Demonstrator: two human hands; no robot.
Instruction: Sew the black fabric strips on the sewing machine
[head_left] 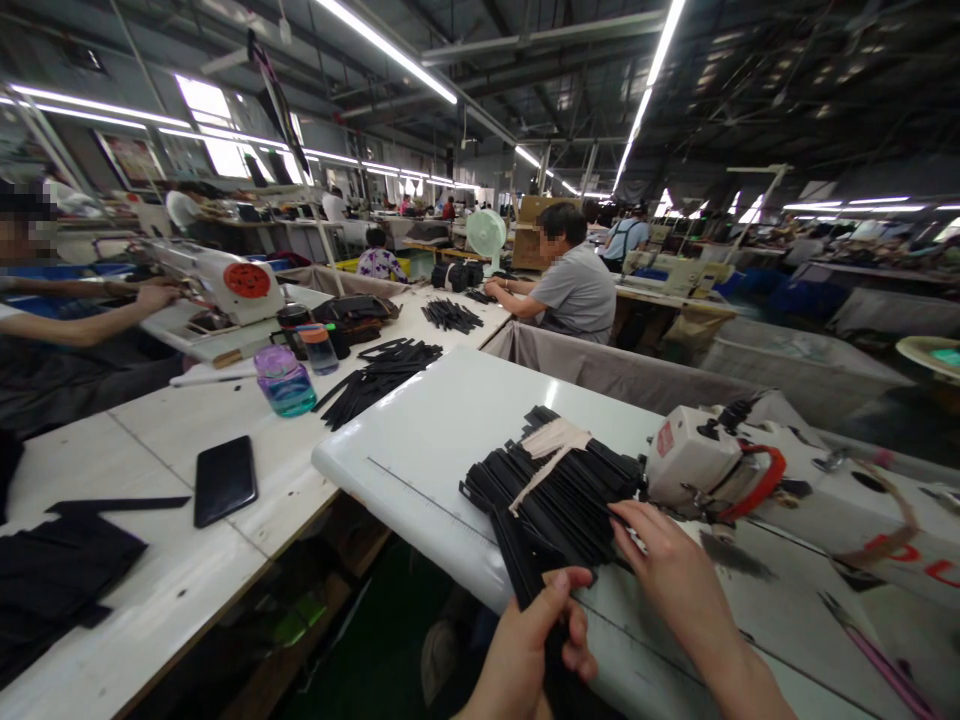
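A bundle of black fabric strips (547,490), tied with a cream cloth band (555,437), lies on the white sewing table. My left hand (529,645) is closed around several black strips just in front of the bundle, and their upper ends lean against its near left side. At the bundle's right edge, my right hand (671,565) pinches the end of a black strip between thumb and fingers. Close to that hand stands the white head of a sewing machine (686,460) with a red-orange part.
Pink-handled snips (874,650) lie at the right. On the left table are a phone (226,480), a purple-and-teal jar (283,382), a bottle (320,350) and loose black strips (382,380). A co-worker (574,275) sits ahead; another works at left beside a sewing machine (225,280).
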